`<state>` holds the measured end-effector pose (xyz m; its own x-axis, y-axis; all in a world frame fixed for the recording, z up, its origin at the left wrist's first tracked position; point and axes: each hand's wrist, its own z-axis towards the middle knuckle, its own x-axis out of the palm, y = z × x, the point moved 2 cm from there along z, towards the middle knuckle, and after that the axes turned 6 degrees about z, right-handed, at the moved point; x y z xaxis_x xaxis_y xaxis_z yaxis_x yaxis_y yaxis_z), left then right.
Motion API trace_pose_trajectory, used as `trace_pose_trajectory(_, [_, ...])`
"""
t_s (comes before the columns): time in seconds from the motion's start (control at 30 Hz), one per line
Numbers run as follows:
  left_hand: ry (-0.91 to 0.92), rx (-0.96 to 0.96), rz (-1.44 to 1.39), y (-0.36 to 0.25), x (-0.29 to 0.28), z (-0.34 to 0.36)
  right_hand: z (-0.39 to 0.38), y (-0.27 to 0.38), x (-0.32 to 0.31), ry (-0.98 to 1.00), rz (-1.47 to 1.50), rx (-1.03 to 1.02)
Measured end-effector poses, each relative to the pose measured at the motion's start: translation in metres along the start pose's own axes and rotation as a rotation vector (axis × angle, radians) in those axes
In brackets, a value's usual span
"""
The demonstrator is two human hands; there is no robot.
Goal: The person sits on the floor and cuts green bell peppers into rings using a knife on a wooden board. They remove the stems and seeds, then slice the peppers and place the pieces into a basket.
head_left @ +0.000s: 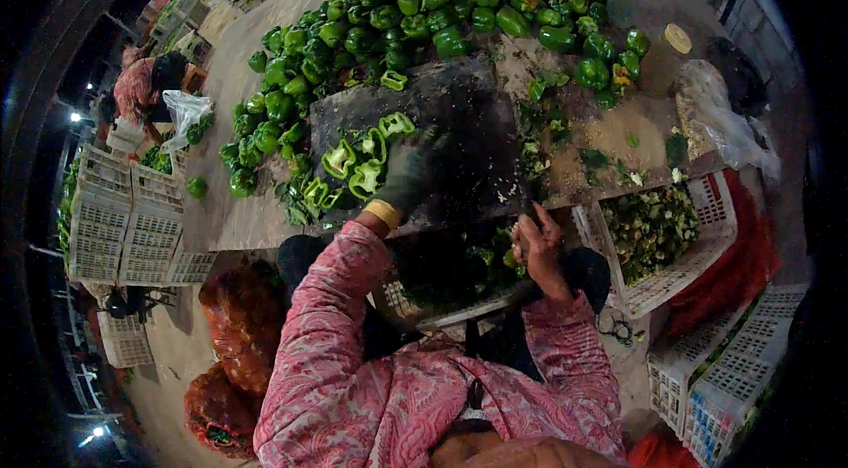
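Note:
My left hand, in a dark glove with a yellow cuff, is blurred over the black board, beside several cut green pepper halves; its fingers are smeared. My bare right hand is closed at the board's front edge, round what looks like the handle of a dark, thin knife. A pile of whole green peppers covers the back and left of the worktop. A single pepper ring lies higher on the board. Pale seeds are scattered near my right hand.
Below the board is a dark-filled crate; right stands a crate of trimmings. Two jars and a plastic bag sit on the worktop's right. Stacked crates, red mesh sacks and another person are at left.

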<state>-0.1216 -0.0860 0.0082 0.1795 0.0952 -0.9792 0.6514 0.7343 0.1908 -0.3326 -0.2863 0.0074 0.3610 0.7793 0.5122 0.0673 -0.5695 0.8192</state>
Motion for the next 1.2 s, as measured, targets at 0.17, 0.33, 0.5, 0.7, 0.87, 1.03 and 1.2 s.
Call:
trace_pose_trajectory(0.17, [0.153,-0.164,0.107,0.057,-0.006,0.029,0.003,-0.006,-0.024,-0.048,0.027,0.034])
trace_pose_trajectory(0.33, [-0.056,-0.209,-0.476,0.055,-0.037,0.158,0.007,-0.006,-0.032,-0.065,0.012,-0.011])
trace_pose_trajectory(0.5, [0.127,-0.717,-0.286,0.055,0.017,0.269,0.001,-0.006,-0.038,-0.151,-0.152,0.016])
trace_pose_trajectory(0.7, [-0.044,-0.498,-0.593,0.081,0.039,0.252,0.004,0.005,-0.030,-0.126,-0.108,-0.032])
trace_pose_trajectory(0.87, [-0.294,-0.044,-0.885,0.029,0.014,0.130,0.001,-0.009,-0.030,-0.176,-0.065,0.092])
trace_pose_trajectory(1.03, [-0.089,-0.173,-0.615,-0.029,-0.027,0.011,-0.002,0.001,-0.021,0.025,-0.003,0.188])
trace_pose_trajectory(1.2, [-0.218,-0.152,-0.710,-0.032,-0.017,-0.016,-0.016,0.003,-0.016,0.026,-0.223,0.061])
